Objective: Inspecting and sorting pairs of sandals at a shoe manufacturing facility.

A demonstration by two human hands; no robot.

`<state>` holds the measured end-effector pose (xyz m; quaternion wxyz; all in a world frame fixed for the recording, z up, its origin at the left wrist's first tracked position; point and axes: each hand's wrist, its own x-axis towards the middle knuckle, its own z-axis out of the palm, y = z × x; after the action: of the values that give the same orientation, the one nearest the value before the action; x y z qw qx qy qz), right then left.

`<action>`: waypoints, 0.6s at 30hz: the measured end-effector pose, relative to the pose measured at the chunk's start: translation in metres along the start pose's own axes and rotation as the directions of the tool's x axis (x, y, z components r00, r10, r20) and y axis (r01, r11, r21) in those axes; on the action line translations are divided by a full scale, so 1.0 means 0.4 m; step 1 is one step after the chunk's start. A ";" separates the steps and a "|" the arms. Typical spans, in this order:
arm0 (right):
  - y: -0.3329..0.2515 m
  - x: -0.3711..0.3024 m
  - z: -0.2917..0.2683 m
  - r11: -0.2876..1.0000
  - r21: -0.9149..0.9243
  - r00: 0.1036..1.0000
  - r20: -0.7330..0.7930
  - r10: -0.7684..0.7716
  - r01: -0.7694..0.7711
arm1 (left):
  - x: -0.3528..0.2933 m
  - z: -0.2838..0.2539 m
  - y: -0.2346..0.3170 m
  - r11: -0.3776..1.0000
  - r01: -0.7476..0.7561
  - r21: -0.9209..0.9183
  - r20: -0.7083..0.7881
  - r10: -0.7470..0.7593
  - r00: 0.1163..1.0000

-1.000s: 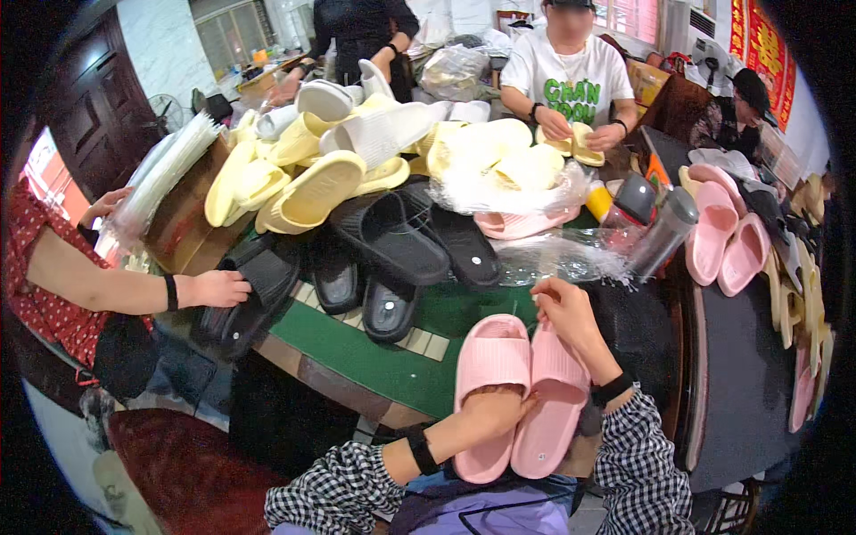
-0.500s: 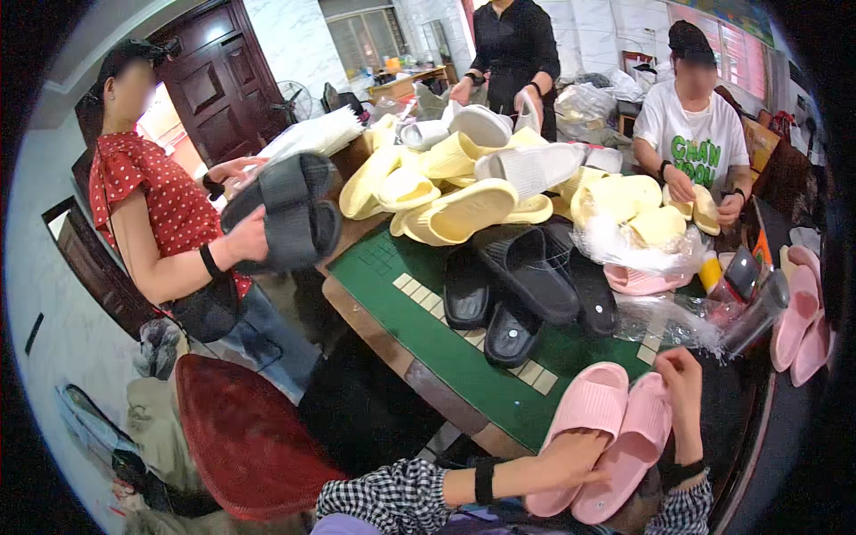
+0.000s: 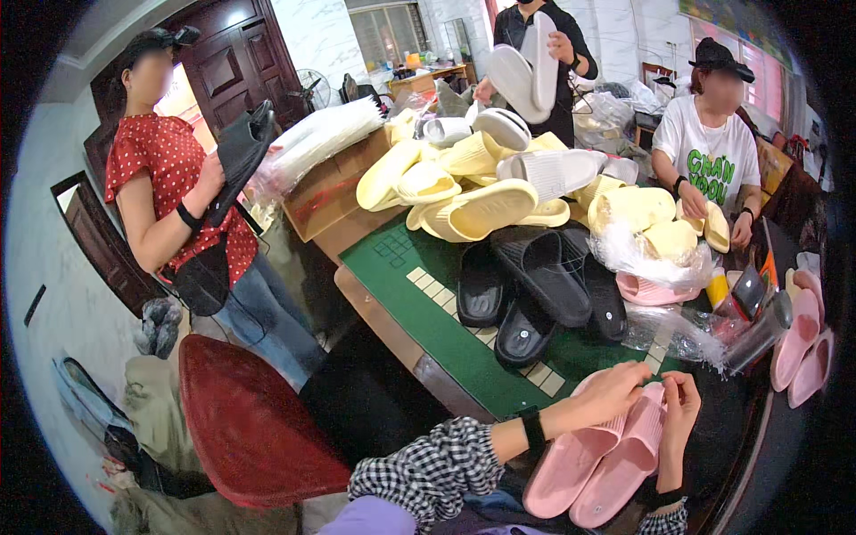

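Note:
A pair of pink slippers (image 3: 615, 473) lies side by side at the near edge of the table, toes pointing away from me. My left hand (image 3: 613, 392) reaches across above the toe end of the left slipper, fingers bent and drawn together. At the toe of the right slipper, my right hand (image 3: 681, 401) has thumb and forefinger pinched close to its edge. Whatever either hand's fingertips hold is too small to make out. Just beyond my hands lies crumpled clear plastic film (image 3: 682, 334).
Black slippers (image 3: 548, 285), a heap of yellow slippers (image 3: 481, 209) and grey ones (image 3: 553, 169) cover the table (image 3: 392, 267). More pink slippers (image 3: 798, 343) stand at the right. Three co-workers handle slippers around it. A red chair (image 3: 245, 419) stands at lower left.
My left hand has moved out of the left slipper's opening, forward to the toes. The co-worker at left has turned the black slippers; the one at the back has raised a grey pair.

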<state>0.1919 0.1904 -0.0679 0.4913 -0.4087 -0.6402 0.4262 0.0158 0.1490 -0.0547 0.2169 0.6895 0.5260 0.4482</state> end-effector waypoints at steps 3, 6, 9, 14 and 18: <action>-0.017 -0.008 0.011 0.999 0.033 1.000 -0.030 0.006 -0.005 | 0.010 0.040 -0.043 0.996 0.032 -0.085 0.116 -0.022 0.993; -0.030 -0.010 0.013 0.997 -0.015 0.998 -0.012 0.069 -0.069 | 0.004 0.053 -0.047 0.989 -0.018 -0.150 0.020 0.022 1.000; -0.033 -0.006 0.036 0.981 0.162 0.990 -0.108 -0.091 0.108 | 0.019 0.053 -0.028 0.985 -0.075 -0.154 -0.109 0.059 0.992; 0.001 -0.001 0.012 0.982 0.179 0.988 -0.148 -0.036 0.063 | 0.051 0.044 -0.016 0.990 -0.072 -0.119 -0.190 0.049 0.981; 0.002 -0.001 0.012 0.992 0.115 0.987 -0.154 -0.033 0.051 | 0.044 0.048 -0.012 0.993 -0.104 -0.047 -0.093 0.100 0.991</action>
<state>0.1876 0.1895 -0.0697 0.5710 -0.3964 -0.5830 0.4205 0.0303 0.1701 -0.0615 0.1874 0.6885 0.4875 0.5031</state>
